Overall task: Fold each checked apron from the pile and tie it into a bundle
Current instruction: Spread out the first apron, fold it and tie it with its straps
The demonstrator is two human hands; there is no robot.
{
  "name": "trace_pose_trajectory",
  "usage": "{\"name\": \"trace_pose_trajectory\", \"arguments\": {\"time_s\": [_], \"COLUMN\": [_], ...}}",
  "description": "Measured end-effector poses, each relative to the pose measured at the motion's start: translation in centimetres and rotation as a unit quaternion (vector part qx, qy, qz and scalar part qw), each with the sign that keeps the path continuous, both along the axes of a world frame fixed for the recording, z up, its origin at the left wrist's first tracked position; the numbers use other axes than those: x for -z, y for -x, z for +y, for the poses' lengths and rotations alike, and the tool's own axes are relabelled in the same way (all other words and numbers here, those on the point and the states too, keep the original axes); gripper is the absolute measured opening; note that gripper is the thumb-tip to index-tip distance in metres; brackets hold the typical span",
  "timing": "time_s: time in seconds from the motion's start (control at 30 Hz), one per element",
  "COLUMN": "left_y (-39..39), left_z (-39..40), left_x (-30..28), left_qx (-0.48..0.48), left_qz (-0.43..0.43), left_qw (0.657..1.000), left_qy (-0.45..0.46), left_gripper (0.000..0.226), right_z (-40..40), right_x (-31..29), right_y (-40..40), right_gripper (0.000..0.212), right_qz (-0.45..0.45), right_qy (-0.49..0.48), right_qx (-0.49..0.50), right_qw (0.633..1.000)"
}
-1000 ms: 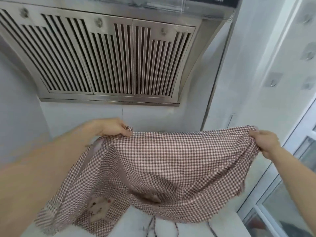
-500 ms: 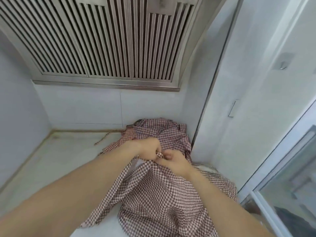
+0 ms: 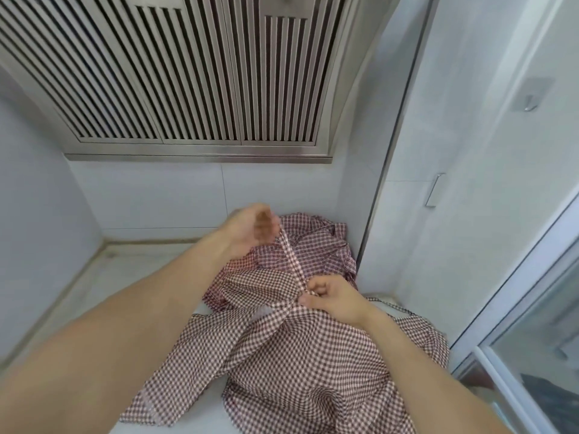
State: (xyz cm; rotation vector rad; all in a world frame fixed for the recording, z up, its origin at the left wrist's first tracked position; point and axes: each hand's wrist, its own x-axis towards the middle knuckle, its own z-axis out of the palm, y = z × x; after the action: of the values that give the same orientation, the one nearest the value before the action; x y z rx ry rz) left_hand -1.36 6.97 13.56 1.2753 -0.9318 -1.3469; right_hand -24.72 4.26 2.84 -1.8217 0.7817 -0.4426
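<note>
A brown-and-white checked apron (image 3: pixel 297 364) lies folded in half and rumpled on the white counter (image 3: pixel 94 292) in front of me. My right hand (image 3: pixel 332 297) pinches its gathered top edge near the middle. My left hand (image 3: pixel 250 227), raised and blurred, grips a narrow checked strap (image 3: pixel 289 255) that runs taut down to my right hand. Behind them a pile of checked aprons (image 3: pixel 316 242) sits heaped in the back right corner of the counter.
A steel range hood (image 3: pixel 188 76) with slatted filters hangs low over the counter's back. White tiled walls close the left and back. A white wall panel (image 3: pixel 470 183) stands to the right, with a glass sliding door (image 3: pixel 539 355) beyond it.
A second ago the apron was held spread wide; my hands then came together, folding it. Now my left hand has pulled up and back, drawing the strap taut.
</note>
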Motion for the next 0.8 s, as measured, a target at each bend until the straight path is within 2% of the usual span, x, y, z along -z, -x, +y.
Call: {"name": "trace_pose_trajectory", "arguments": {"time_s": [0.03,0.07,0.1,0.17,0.23,0.3,0.37,0.43,0.53,0.6,0.67,0.8], "left_y": [0.1,0.4,0.9,1.7,2.7,3.5,4.5,5.2,5.9,6.4,6.6,7.3], "left_z": [-0.4,-0.5,-0.3,0.7,2.4,3.5,4.1,4.7,5.3,5.7,6.1,6.9], "left_x": [0.4,0.8,1.5,4.0,6.3,8.5,10.0,11.0,12.2,12.6,12.8,13.4], "left_qx": [-0.129,-0.215,-0.249,-0.200,-0.047,0.091,0.091,0.002,-0.031,-0.039,-0.060,-0.084], "left_qz": [0.055,0.081,0.053,-0.143,-0.305,-0.372,-0.410,-0.451,-0.491,-0.478,-0.446,-0.433], "left_qw": [0.990,0.972,0.966,0.968,0.951,0.922,0.907,0.892,0.865,0.870,0.887,0.891], "left_qy": [0.027,0.039,0.045,0.046,-0.004,-0.058,-0.032,0.032,0.101,0.111,0.104,0.113], "left_gripper": [0.034,0.045,0.048,0.035,0.025,0.046,0.058,0.045,0.021,0.009,0.003,0.003], "right_z": [0.0,-0.1,-0.1,-0.4,-0.4,-0.3,-0.1,0.1,0.4,0.6,0.6,1.0], "right_x": [0.1,0.3,0.5,1.6,2.1,2.2,2.0,1.5,1.1,0.7,0.5,0.6], "right_y": [0.0,-0.1,-0.1,-0.1,-0.1,-0.1,-0.1,-0.1,0.2,0.2,0.4,0.8], "right_gripper": [0.036,0.029,0.024,0.023,0.034,0.058,0.079,0.062,0.028,0.017,0.013,0.014], "right_qz": [0.006,0.009,0.006,-0.012,-0.009,-0.011,-0.003,0.000,-0.016,-0.008,0.008,0.011], "right_qy": [0.007,0.020,0.022,-0.013,-0.034,-0.043,-0.046,-0.044,-0.024,-0.013,-0.007,0.006], "right_qx": [0.018,0.050,0.090,0.165,0.194,0.184,0.165,0.144,0.142,0.136,0.122,0.137], "right_qw": [1.000,0.999,0.996,0.986,0.980,0.982,0.985,0.989,0.990,0.991,0.992,0.991]}}
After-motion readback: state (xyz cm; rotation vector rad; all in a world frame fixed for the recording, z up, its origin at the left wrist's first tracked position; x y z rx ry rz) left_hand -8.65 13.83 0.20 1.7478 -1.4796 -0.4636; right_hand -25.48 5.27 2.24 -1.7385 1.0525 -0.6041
